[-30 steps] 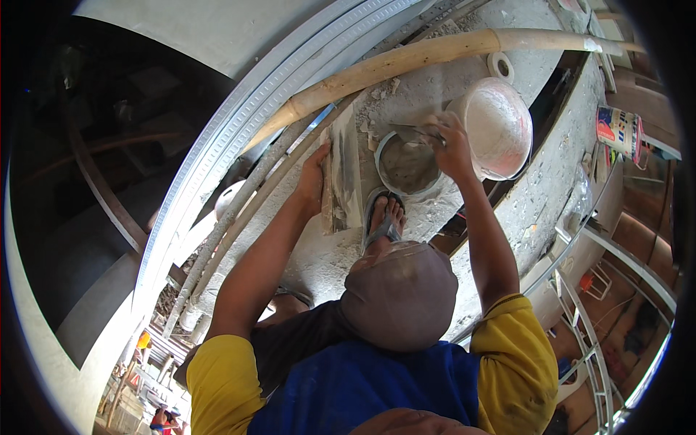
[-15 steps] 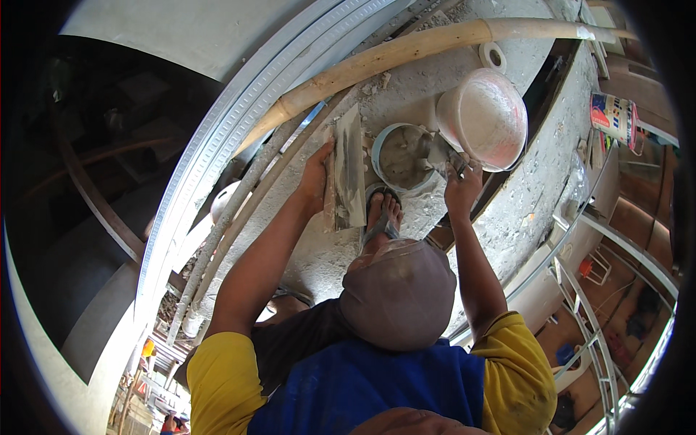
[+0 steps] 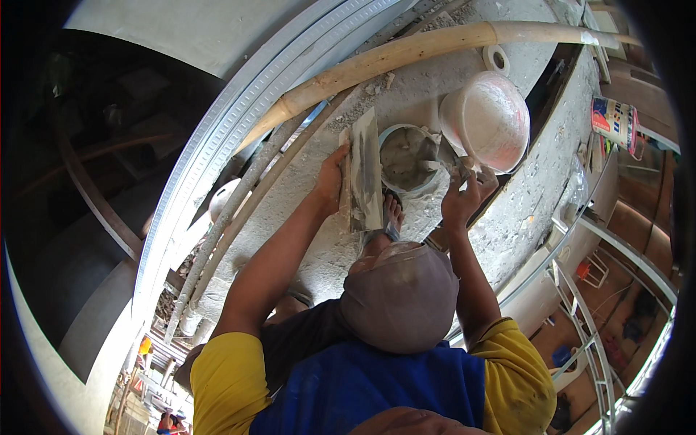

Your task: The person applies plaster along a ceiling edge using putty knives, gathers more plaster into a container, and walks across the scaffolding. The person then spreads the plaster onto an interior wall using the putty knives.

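Note:
My left hand (image 3: 331,180) grips the edge of a long, flat plastering trowel (image 3: 368,174), its blade smeared with grey plaster. The blade stands lengthwise just left of a small round bucket (image 3: 380,154). Thick grey plaster (image 3: 406,156) partly fills this bucket. On its right side, my right hand (image 3: 467,196) is closed on the handle of a putty knife (image 3: 447,154), whose blade is at the bucket's right rim. My fingers hide most of that handle. My foot (image 3: 392,212) in a sandal is just below the bucket.
A larger whitish bucket (image 3: 493,119) stands right of the plaster, with a white tape roll (image 3: 496,59) beyond it. A bamboo pole (image 3: 391,58) crosses the far side, beside metal channels (image 3: 217,119). A paint can (image 3: 615,122) and metal frame (image 3: 587,326) are at right.
My left hand has carried the plastering trowel right, closer to the small bucket. My right hand has turned slightly, and the putty knife's blade has shifted a little right at the rim.

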Tool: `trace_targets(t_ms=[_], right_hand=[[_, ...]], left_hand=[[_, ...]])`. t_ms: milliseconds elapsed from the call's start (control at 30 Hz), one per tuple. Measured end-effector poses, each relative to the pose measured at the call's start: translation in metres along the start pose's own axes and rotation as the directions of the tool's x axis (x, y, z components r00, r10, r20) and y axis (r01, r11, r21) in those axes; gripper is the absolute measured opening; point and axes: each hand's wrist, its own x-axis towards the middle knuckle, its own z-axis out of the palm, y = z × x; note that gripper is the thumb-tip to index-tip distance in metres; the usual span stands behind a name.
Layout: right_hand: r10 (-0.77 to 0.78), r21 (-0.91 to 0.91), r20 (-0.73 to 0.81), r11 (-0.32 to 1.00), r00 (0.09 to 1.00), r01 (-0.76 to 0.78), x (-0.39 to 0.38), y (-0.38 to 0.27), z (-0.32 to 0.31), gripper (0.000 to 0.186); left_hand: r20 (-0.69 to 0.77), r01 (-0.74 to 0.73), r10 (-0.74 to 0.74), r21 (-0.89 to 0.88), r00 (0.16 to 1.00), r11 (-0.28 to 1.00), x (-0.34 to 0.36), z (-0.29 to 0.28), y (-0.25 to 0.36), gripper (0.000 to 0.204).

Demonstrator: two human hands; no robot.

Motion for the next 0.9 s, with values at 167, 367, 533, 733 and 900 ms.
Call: trace_targets(t_ms=[167,367,533,733,900], right_hand=[[-0.011,0.219,0.315,0.974,0.949,-0.062,0.0,-0.005,0.009,0.015],[0.142,-0.006,0.495,0.987,0.857,-0.16,0.0,-0.003,0.051,0.017],[0.232,-0.065,0.448,0.972,0.863,-0.228,-0.007,-0.012,0.076,0.022],[0.096,0.045,0.53,0.989,0.842,-0.142,-0.001,-0.007,0.072,0.026],[0.041,0.074,0.566,0.992,0.824,-0.1,0.007,0.005,0.083,0.035]], left_hand=[[0.01,-0.009,0.01,-0.028,1.0,1.0,0.008,0.001,-0.004,0.062],[-0.058,-0.016,0.013,-0.058,0.998,0.998,0.012,0.006,-0.006,0.056],[-0.068,-0.025,0.02,-0.064,0.997,0.998,0.012,0.009,-0.006,0.053],[-0.019,-0.021,0.02,-0.035,1.0,0.999,0.011,0.003,-0.005,0.053],[-0.031,-0.017,0.016,-0.039,0.999,0.999,0.015,0.0,-0.008,0.054]])
